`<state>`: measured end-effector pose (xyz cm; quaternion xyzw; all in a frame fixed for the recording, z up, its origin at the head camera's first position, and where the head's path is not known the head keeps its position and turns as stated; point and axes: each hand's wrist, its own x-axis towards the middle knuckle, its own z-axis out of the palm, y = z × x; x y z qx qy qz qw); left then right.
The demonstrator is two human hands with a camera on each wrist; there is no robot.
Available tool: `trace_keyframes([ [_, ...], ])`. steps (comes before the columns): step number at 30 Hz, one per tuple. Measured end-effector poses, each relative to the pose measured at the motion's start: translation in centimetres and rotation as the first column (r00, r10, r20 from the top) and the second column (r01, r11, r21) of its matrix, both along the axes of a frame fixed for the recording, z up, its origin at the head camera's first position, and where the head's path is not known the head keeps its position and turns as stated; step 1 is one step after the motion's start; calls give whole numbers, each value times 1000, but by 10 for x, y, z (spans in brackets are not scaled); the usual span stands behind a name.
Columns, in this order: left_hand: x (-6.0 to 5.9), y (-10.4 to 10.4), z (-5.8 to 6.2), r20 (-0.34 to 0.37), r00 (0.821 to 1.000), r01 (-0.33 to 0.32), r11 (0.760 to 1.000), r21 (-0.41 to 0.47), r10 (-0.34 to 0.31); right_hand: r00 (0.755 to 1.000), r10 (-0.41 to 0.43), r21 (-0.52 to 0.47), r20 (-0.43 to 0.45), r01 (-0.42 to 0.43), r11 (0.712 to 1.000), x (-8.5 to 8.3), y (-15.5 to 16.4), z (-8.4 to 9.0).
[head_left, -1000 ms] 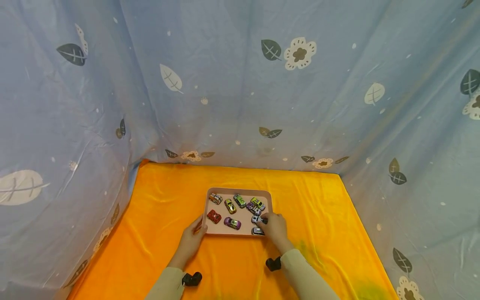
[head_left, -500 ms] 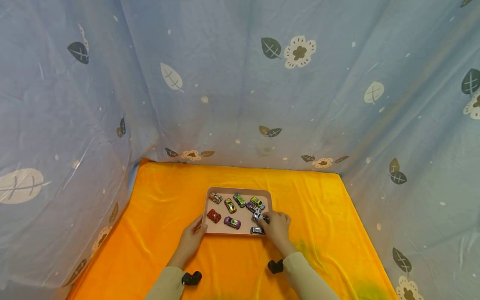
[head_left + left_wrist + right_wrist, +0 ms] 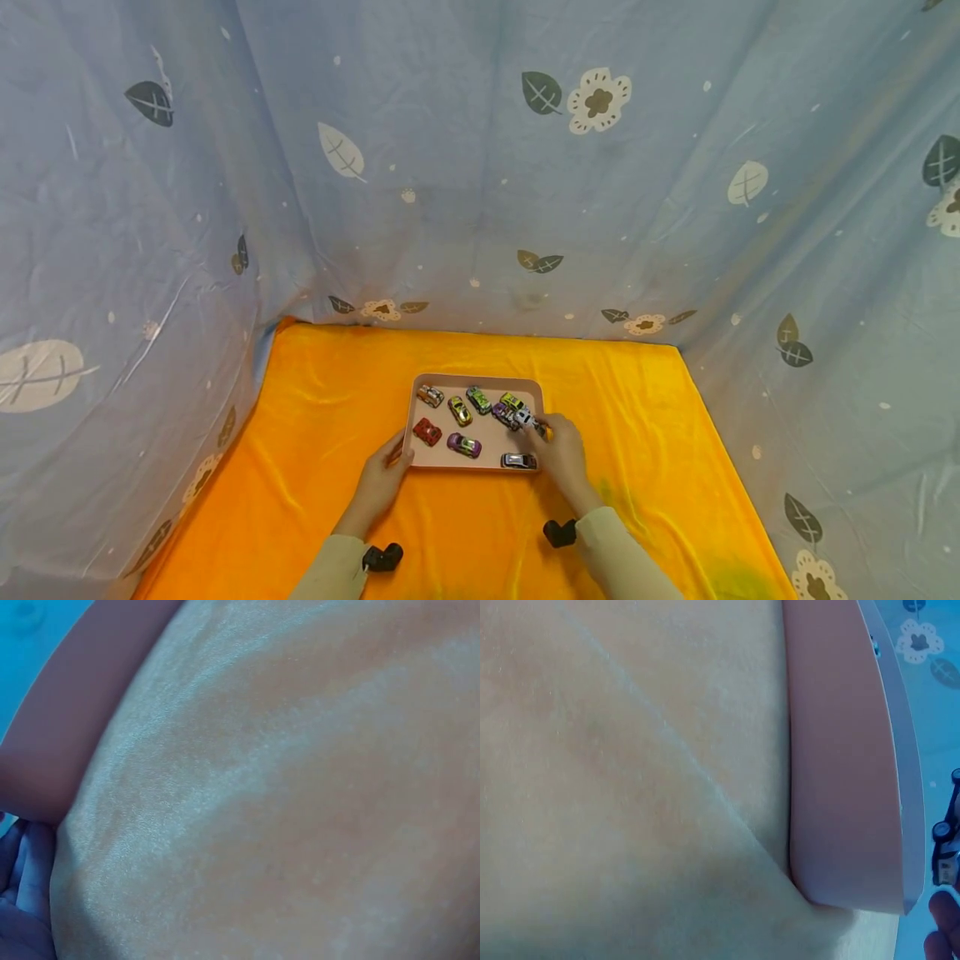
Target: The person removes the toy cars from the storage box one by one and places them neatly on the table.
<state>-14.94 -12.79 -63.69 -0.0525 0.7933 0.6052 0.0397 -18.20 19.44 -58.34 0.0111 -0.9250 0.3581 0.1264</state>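
My left hand [image 3: 380, 483] holds the front left corner of a shallow pink tray [image 3: 480, 378]; in the left wrist view its fingers [image 3: 34, 870] lie against the tray's outer wall. A small white and black toy car [image 3: 525, 417] is pinched in my right hand [image 3: 564, 457], over the tray's right side. The right wrist view shows that toy car [image 3: 948, 862] above the rim, with fingertips [image 3: 945, 911] at its end. Behind it, partly covered, are a purple toy car [image 3: 504, 415] and a yellow-green one [image 3: 512, 401]. A silver and black toy car [image 3: 518, 460] lies by the front rim.
Further left in the tray sit a red toy car [image 3: 427, 431], a purple and green one [image 3: 464, 445], a gold one [image 3: 460, 411], a green one [image 3: 478, 400] and an orange and white one [image 3: 431, 396]. Orange cloth [image 3: 337, 392] spreads beneath; patterned blue curtains [image 3: 450, 167] surround it.
My right hand has raised the white and black toy car from the tray floor and moved it slightly back and right. The silver and black toy car shows more fully. My left hand stays put.
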Motion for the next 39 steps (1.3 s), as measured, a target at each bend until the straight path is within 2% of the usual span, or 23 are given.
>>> trace_keyframes([
  [6, 0, -1, 0, 0, 1000, -1, 1000, 12, 1, 996, -47, -140, 73, 57, 989, -1, 5, 3],
  [11, -1, 0, -3, 4, 1000, -1, 1000, 9, 1, 989, -131, -252, 73, 145, 957, -6, 12, 5],
  [14, -1, 0, -4, 3, 1000, 0, 1000, 1, 0, 979, -176, -324, 99, 199, 925, -11, 19, 4],
  [20, 0, 0, -4, -6, 1000, -3, 1000, -3, 3, 942, -239, -442, 236, 323, 837, -25, 37, -9],
  [24, -1, 0, -5, -8, 1000, -6, 1000, -5, 6, 914, -261, -444, 309, 382, 810, -32, 45, -16],
  [26, -1, -1, -5, 4, 1000, -8, 1000, -8, 8, 904, -267, -437, 334, 399, 806, -35, 48, -19],
  [31, -1, -1, -4, 23, 1000, -5, 1000, -4, 5, 899, -254, -439, 357, 402, 804, -44, 55, -27],
  [39, 0, 0, 1, 44, 999, -4, 1000, 1, 4, 879, -208, -486, 429, 419, 767, -49, 60, -31],
])
